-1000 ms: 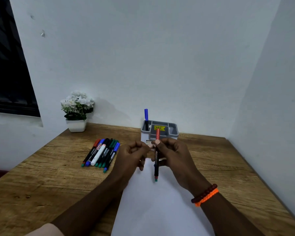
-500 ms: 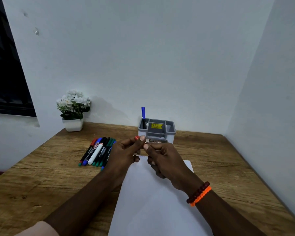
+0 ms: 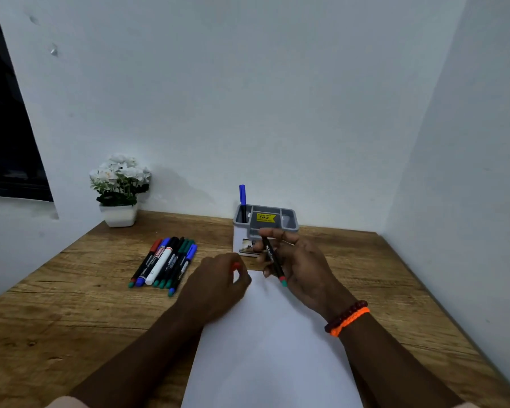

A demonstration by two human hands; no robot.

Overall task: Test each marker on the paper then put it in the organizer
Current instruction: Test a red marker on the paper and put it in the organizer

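My right hand (image 3: pixel 302 267) grips a black marker (image 3: pixel 273 259) over the far end of the white paper (image 3: pixel 265 348); its writing end points away toward the organizer and its red-and-green rear end toward me. My left hand (image 3: pixel 218 285) holds the marker's red cap (image 3: pixel 236 265) in curled fingers, just left of the right hand. The grey organizer (image 3: pixel 289 223) stands at the back by the wall with a blue-capped marker (image 3: pixel 242 201) upright in its left slot. Several capped markers (image 3: pixel 167 260) lie side by side on the table to the left.
A white pot of white flowers (image 3: pixel 119 191) stands at the back left of the wooden table (image 3: pixel 71 304). A small printed card (image 3: pixel 246 246) lies between the organizer and my hands. Walls close in behind and on the right; a dark window is on the left.
The cap has come off the marker: my left hand drew it away to the left, and my right hand turned the marker from upright to slanting away from me.
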